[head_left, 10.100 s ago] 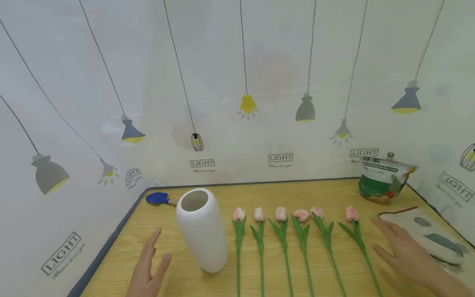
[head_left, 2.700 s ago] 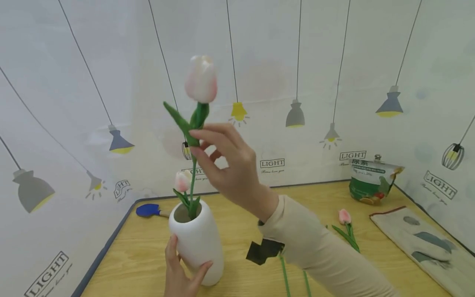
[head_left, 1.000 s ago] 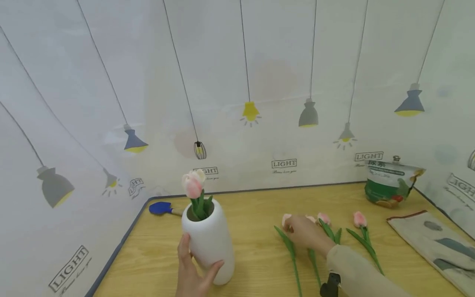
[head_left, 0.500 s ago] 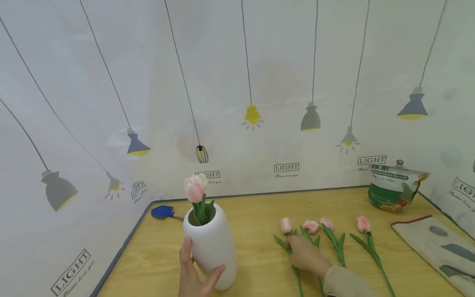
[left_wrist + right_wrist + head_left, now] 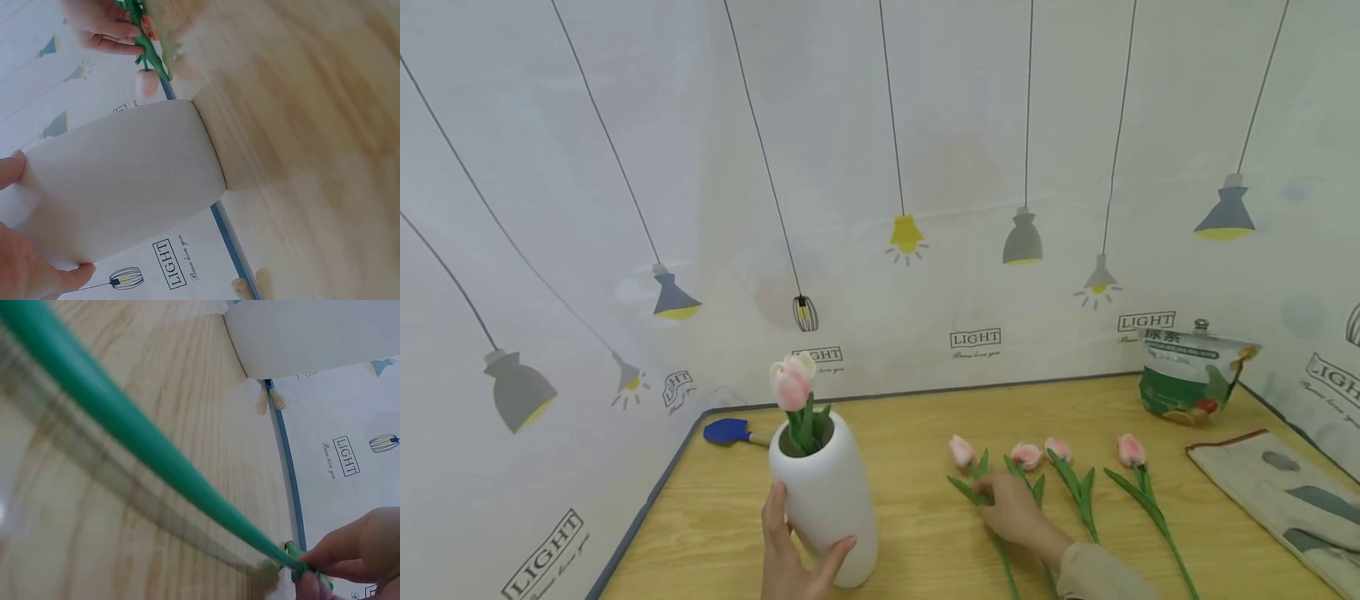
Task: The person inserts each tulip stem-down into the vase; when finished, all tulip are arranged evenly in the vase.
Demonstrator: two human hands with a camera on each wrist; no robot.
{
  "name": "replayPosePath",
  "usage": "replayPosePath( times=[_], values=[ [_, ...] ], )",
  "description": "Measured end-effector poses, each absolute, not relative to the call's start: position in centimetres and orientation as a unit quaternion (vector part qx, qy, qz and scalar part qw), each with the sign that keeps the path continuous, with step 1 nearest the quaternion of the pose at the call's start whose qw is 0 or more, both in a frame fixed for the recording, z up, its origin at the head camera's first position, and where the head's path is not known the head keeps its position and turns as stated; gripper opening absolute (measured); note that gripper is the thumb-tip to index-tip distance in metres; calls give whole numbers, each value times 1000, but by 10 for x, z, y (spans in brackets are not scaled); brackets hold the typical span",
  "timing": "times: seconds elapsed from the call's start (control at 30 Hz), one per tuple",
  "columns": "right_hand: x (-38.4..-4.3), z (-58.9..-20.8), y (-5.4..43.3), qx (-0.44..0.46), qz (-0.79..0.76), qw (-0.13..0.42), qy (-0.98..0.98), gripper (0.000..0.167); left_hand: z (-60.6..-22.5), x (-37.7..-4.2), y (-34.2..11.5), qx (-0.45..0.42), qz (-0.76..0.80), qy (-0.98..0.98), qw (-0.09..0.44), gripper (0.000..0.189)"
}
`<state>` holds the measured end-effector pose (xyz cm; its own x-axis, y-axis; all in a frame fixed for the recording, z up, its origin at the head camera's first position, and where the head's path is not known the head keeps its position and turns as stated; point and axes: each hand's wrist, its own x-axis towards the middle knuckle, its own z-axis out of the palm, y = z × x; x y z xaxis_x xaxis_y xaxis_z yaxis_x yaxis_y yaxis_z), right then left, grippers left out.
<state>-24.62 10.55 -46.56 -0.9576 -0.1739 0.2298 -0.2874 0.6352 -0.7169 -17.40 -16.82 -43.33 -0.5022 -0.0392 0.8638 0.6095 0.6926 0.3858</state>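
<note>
Table (image 5: 910, 508): wood-grain, beneath both hands. White vase (image 5: 827, 508): standing on it, within the curled fingers of the left hand (image 5: 796, 554), thumb on the near side. Patterned cloth item (image 5: 1240, 462): flat, well right of the right fingers. Green-and-white pouch (image 5: 1183, 387): beyond them, far right. Held tulip (image 5: 962, 452): stem pinched between nearly closed fingers of the right hand (image 5: 1018, 512), bloom just beyond them. Three loose tulips (image 5: 1132, 450): right of those fingers. Vased tulips (image 5: 792, 385): above the left fingers. Blue shovel (image 5: 727, 431): beyond the left fingers, leftward.
</note>
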Motion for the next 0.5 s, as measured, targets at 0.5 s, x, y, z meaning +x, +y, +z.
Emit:
replayPosePath(
  times=[0.5],
  values=[
    [-253,-387,92,164,468,203,-844,28,-435,-176,-167,-186,-349,-789,470,91]
  ],
)
